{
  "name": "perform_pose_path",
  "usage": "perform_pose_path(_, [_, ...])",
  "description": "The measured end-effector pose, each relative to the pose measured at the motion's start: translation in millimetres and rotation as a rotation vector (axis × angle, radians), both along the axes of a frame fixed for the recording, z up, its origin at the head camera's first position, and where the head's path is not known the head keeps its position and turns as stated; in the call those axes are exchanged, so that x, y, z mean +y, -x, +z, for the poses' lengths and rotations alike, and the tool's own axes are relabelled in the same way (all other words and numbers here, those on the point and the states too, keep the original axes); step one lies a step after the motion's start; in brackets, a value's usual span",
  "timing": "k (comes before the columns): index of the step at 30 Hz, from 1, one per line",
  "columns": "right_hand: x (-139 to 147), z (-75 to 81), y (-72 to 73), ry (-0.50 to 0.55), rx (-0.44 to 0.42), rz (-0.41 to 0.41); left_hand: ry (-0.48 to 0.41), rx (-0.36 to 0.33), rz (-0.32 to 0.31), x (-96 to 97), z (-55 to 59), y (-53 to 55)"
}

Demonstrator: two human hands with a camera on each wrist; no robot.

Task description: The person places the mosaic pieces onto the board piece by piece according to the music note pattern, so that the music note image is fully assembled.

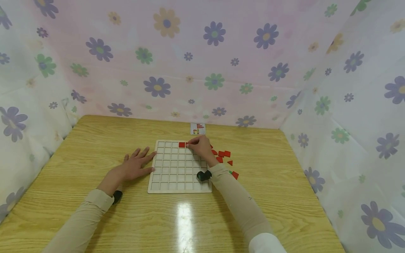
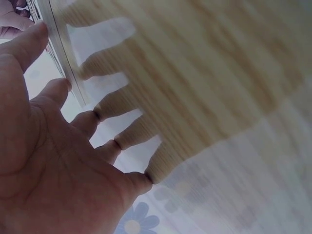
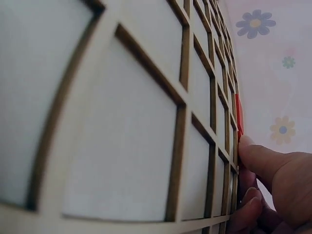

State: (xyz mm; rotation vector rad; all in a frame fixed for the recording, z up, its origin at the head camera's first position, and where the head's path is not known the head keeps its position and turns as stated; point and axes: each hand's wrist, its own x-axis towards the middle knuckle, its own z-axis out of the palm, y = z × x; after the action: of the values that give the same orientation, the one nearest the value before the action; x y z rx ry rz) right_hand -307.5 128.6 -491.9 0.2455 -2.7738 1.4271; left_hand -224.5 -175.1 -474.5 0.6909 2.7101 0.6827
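A pale wooden grid board (image 1: 171,171) lies on the table. In its far row one red square tile (image 1: 181,144) fills a cell. My right hand (image 1: 201,147) is over the cell just right of it and pinches a red piece (image 1: 187,144) between thumb and fingertips. The fingers hide most of that piece, so its shape is unclear. In the right wrist view, red shows at the board's far edge beside the thumb (image 3: 263,158). My left hand (image 1: 134,167) rests with spread fingers at the board's left side, thumb and a fingertip touching its edge.
Several loose red pieces (image 1: 227,154), squares and a triangle (image 1: 230,162) among them, lie right of the board, with a bit of green near one. A small printed picture card (image 1: 197,129) is beyond the board. Flowered cloth (image 1: 190,63) surrounds the table's back and sides.
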Motion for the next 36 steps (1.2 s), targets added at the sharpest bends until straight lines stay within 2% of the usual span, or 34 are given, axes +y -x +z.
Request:
perform_pose_path(10, [-0.8,3.6,-3.7,-0.004,-0.023,0.018,0.004,-0.004,-0.001,-0.6,1.5,-0.8])
perform_pose_path(21, [-2.6,2.7,-5.1,0.025,-0.003,-0.009,0.003,-0.012,-0.003,-1.1,-0.8,1.2])
perform_pose_path(36, [-2.7,4.9,-8.8,-0.017,0.023,0.016,0.007,-0.013,-0.002,-0.2,-3.3,2.1])
